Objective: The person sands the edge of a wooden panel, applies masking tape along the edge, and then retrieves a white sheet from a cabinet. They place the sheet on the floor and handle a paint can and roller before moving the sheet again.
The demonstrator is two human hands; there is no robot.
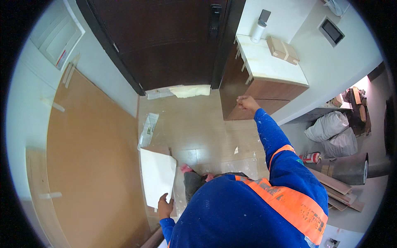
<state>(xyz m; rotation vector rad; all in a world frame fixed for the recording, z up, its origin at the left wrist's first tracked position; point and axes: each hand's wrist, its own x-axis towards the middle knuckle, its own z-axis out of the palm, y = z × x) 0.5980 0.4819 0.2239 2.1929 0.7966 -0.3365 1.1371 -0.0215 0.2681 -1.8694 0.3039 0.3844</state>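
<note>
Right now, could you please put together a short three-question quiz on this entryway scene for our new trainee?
1. True or false: the left hand holds a white sheet by its lower edge.
2. What does the right hand touch? A) the dark door B) the brown cabinet C) the red can
3. Fill in: on the cabinet's white top lies a flat ______ box.

Key: 1 true; 2 B; 3 cardboard.
</note>
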